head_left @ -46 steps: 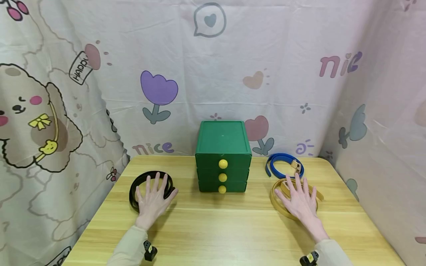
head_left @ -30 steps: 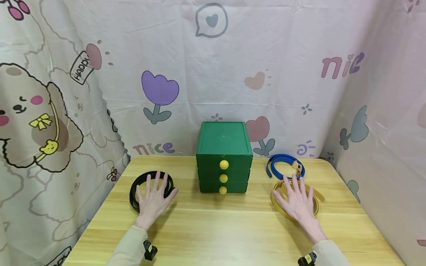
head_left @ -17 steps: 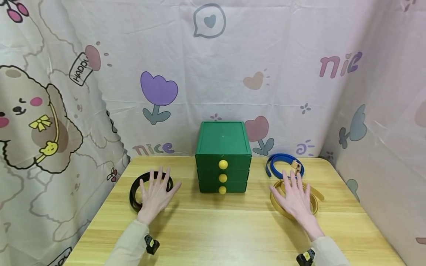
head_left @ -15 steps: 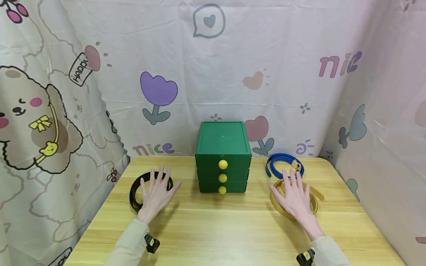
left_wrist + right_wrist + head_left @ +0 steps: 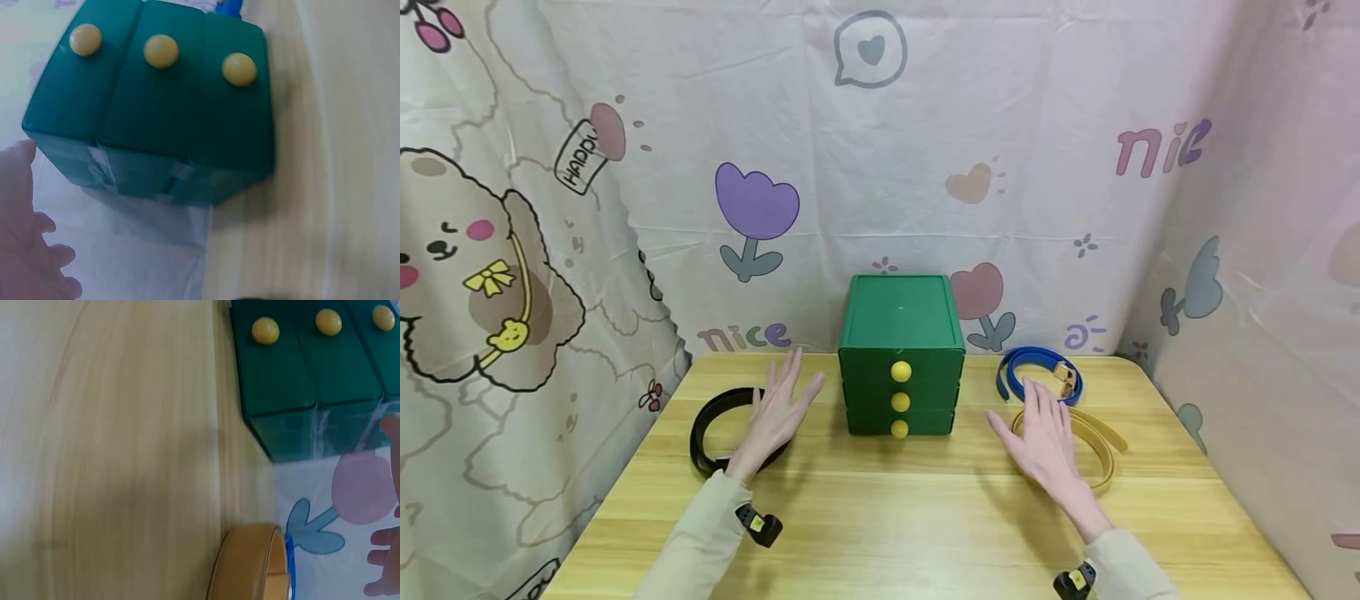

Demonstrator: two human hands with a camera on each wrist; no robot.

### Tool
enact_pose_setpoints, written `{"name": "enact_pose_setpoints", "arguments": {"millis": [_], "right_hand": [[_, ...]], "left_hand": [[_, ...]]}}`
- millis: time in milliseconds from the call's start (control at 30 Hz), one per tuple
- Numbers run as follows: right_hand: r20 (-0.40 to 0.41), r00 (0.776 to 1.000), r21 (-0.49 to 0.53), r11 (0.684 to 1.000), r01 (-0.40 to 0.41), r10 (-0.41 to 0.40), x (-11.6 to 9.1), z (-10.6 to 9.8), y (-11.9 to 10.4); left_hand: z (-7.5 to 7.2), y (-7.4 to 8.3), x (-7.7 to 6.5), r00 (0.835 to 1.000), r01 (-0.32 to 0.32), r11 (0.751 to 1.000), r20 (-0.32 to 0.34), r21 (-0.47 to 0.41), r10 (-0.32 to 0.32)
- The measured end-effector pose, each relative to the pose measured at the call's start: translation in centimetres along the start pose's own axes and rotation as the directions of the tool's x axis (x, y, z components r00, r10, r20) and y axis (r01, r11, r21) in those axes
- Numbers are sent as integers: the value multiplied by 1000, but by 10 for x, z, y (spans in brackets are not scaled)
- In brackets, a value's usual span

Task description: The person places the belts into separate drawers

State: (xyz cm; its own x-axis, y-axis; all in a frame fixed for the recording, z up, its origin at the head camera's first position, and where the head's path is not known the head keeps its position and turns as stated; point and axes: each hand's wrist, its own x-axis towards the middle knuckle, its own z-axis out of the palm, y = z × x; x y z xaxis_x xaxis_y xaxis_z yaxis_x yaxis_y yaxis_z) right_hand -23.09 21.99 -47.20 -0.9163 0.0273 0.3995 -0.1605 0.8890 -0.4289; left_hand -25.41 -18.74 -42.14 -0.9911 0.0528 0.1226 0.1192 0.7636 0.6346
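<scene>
Basically, wooden surface (image 5: 895, 525) carries a green drawer box (image 5: 901, 312) at back centre, drawers pushed in; gold belt (image 5: 1105, 430) lies coiled on the right, black belt (image 5: 699, 435) coiled on the left, blue belt (image 5: 1037, 354) just behind the gold. Left hand (image 5: 777, 412) and right hand (image 5: 1042, 437) have fingers extended, nothing gripped, seemingly raised by the black and gold coils: looks like reaching, pre-contact. Next move probably calls for curling fingers round a belt or one of the yellow knobs (image 5: 901, 372).

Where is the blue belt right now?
In the head view, the blue belt lies coiled near the back of the table, right of the green drawer box, just behind the yellow belt.
</scene>
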Motion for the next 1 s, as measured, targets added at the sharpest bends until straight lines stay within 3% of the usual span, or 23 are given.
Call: {"name": "enact_pose_setpoints", "arguments": {"millis": [300,600,867,1000], "right_hand": [[-73,997,124,992,-1,11,0,5,-19],[-170,985,238,971,27,15,3,10,-44],[-199,980,334,941,50,18,6,15,-65],[-219,976,370,926,79,4,7,18,-69]], "left_hand": [[-1,22,13,999,-44,989,-20,-141,41],[-2,38,24,1000,-20,954,-7,-299,19],[0,47,28,996,-86,874,-67,-478,62],[1,52,31,998,-64,820,-59,-569,38]]}}
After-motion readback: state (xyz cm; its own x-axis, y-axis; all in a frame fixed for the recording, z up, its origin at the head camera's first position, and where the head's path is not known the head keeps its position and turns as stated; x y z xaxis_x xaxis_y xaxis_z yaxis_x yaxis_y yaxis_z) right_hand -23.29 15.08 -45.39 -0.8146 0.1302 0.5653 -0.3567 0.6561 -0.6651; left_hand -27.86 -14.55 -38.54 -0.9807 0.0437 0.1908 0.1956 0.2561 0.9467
